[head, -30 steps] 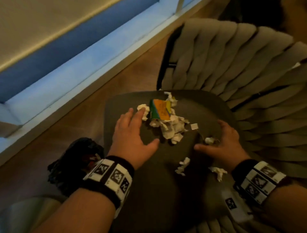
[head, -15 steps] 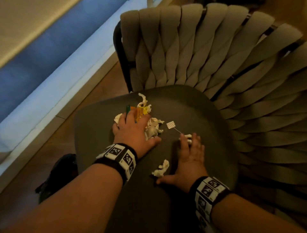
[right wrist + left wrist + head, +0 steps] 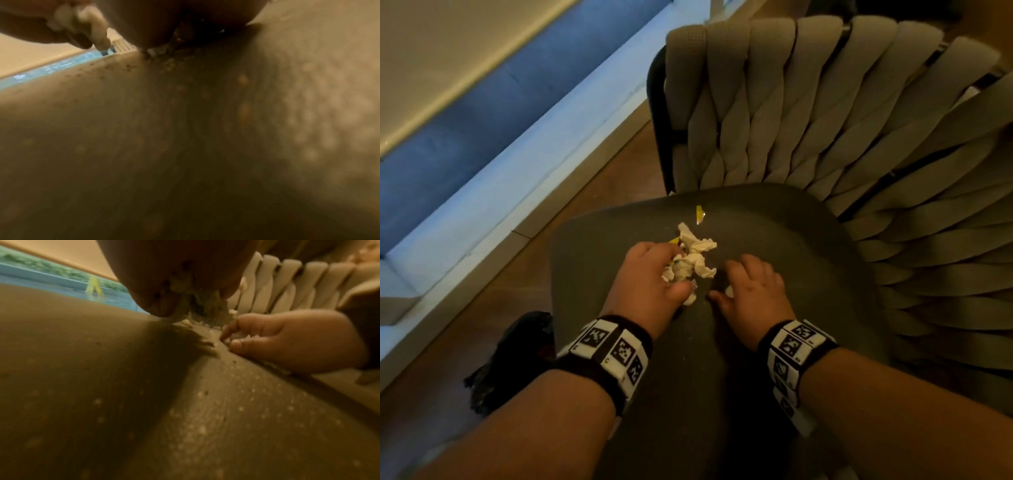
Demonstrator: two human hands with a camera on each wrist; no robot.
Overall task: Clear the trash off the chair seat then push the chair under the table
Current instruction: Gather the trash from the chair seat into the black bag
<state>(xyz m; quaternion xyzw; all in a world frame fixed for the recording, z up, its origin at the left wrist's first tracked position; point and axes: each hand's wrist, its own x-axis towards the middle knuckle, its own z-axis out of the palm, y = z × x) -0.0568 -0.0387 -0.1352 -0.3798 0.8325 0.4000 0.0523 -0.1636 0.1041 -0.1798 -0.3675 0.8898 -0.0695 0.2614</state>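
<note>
**Both hands down on the seat, paper bunched between them**

The chair (image 3: 808,113) fills the scene: a back of thick, padded grey straps woven over a dark frame, its right side cut off by the edge of view. Below it is the chair seat (image 3: 774,226), a smooth, dark, rounded pad, speckled with pale crumbs in both wrist views. Beside the chair runs a wooden floor (image 3: 592,178). Low at the left, half hidden behind the forearm, lies a crumpled black bag (image 3: 510,356); what's inside I can't make out.

Now the hands. The left hand (image 3: 650,274) is curled around the crumpled paper (image 3: 695,257), a wad of white tissue with a little yellow showing, gripped against the seat near its middle. The right hand (image 3: 753,294) sits just beside it, fingers bent, thumb and forefinger pinching a small white scrap (image 3: 244,337) that only the left wrist view shows well.

A tiny yellow scrap (image 3: 700,214) lies loose on the seat beyond the wad, apart from both hands. The right wrist view is mostly blur.
</note>
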